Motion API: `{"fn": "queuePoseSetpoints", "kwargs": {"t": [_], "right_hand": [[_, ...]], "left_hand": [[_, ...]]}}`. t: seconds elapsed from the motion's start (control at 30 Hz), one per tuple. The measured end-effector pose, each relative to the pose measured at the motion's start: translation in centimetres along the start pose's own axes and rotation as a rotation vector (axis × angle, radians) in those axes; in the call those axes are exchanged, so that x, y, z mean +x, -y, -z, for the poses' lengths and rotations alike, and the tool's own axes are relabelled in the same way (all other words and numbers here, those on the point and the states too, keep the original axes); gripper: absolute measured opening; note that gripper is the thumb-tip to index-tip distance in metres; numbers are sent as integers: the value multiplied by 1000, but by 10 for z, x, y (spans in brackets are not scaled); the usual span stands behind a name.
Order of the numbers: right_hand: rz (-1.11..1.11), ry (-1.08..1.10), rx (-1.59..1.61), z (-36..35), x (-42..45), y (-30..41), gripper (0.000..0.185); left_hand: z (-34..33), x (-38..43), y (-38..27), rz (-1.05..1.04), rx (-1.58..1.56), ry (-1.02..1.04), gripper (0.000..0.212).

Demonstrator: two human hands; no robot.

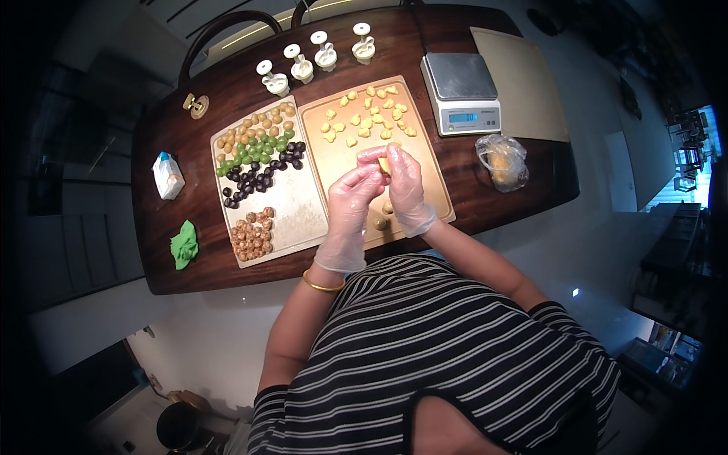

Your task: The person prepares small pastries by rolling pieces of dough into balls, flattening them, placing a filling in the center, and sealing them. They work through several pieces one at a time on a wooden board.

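My left hand (358,190) and my right hand (405,182), both in clear plastic gloves, meet over the near half of a tan board (335,162). Between their fingers is a flattened piece of yellow dough (384,165), touched by both. Beyond them on the same board lie several lumps of yellow dough (367,122). Two round balls (380,223) rest near the right wrist, partly shaded. On the pale board at left (301,227) are rows of tan balls (244,138), green balls (266,149), dark purple balls (260,180) and, nearer me, brown nutty balls (251,240).
White plunger moulds (326,56) stand along the far edge. A digital scale (463,94) and a plastic bag of yellow dough (501,164) are at right, before a beige mat (526,85). At left are a brass-coloured object (197,106), a white packet (168,176) and a green cloth (185,245).
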State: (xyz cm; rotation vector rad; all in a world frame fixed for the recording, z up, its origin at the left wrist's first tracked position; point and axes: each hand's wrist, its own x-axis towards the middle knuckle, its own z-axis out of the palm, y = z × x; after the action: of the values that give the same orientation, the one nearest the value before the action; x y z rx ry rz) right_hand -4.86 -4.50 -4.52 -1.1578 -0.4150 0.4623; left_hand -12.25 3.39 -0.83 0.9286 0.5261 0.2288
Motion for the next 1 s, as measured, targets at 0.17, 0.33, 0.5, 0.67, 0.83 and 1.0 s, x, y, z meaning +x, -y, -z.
{"fn": "queuePoseSetpoints", "kwargs": {"t": [0.17, 0.33, 0.5, 0.67, 0.83, 1.0], "right_hand": [[26, -149, 72, -12, 4, 9, 43], [143, -48, -34, -6, 13, 29, 35], [-100, -120, 224, -8, 18, 48, 33], [-114, -199, 319, -13, 20, 39, 36], [-129, -135, 262, -4, 20, 40, 38], [197, 228, -412, 19, 24, 76, 43]], "left_hand": [[-2, 10, 17, -152, 33, -40, 19], [-7, 9, -7, -28, -208, 79, 21], [-21, 14, -7, -228, 233, -31, 14], [-31, 23, 2, -789, 581, -102, 11], [-30, 23, 2, -809, 623, -52, 11], [-23, 24, -23, -171, 38, 51, 17]]}}
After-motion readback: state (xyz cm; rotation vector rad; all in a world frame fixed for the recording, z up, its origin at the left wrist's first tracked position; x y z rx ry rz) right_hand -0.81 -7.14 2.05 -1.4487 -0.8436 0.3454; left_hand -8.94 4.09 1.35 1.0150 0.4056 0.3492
